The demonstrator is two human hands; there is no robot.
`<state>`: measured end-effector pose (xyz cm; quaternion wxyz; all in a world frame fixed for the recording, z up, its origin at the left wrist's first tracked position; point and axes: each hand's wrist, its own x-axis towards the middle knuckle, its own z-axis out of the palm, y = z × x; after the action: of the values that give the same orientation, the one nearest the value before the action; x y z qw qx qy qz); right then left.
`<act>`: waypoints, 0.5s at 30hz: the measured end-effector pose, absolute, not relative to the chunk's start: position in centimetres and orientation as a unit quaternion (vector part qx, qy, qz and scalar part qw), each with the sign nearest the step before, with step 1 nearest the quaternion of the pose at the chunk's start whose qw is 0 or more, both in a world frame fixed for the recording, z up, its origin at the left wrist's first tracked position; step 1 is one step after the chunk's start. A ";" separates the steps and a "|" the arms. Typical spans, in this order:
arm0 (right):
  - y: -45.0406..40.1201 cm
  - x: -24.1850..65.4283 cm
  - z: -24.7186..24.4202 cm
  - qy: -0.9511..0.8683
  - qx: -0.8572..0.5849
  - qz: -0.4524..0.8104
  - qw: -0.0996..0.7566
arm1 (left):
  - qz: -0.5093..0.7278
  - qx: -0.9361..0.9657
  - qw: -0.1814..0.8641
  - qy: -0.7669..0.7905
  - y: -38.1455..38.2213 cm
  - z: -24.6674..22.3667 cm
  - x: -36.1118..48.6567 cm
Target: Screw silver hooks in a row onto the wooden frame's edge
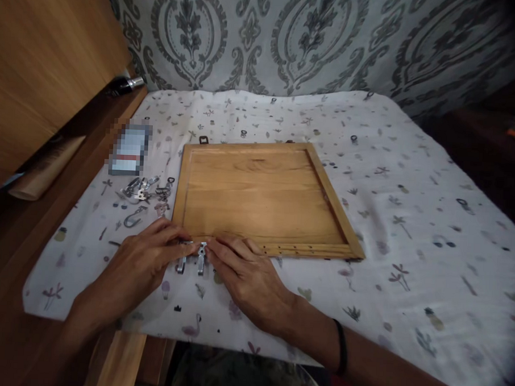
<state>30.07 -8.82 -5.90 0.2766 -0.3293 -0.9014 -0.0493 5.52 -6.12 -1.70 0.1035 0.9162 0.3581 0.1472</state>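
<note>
A framed wooden board [261,193] lies flat on the patterned cloth, with several small dark holes along its near edge. Two metal hooks hang over that edge at its left end. My left hand [146,256] has its fingers pressed together at the left hook [181,263]. Beside it, my right hand [249,278] has its fingertips on the top of the second hook [201,260], its fingers close together on the frame edge. The fingertips partly hide the tops of both hooks.
Several loose metal hooks [141,191] lie left of the board, below a blurred phone-like object [130,149]. A wooden ledge [76,179] with a rolled paper [45,169] runs along the left. Patterned fabric [247,39] rises behind the cloth [410,222].
</note>
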 end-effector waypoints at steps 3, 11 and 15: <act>-8.7 30.2 -6.2 -0.902 -0.322 -0.041 0.286 | 0.146 0.917 0.104 0.356 -6.1 -1.4 5.7; -8.7 30.4 -5.8 -0.900 -0.319 -0.013 0.299 | 0.144 0.922 0.112 0.342 -5.9 -0.4 5.8; -8.8 30.5 -5.7 -0.904 -0.316 -0.007 0.286 | 0.173 0.920 0.101 0.336 -5.9 -0.5 6.0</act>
<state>30.48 -8.78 -5.70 0.2863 -0.3163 -0.9044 -0.0068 5.98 -5.94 -0.54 0.1013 0.9202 0.3361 0.1734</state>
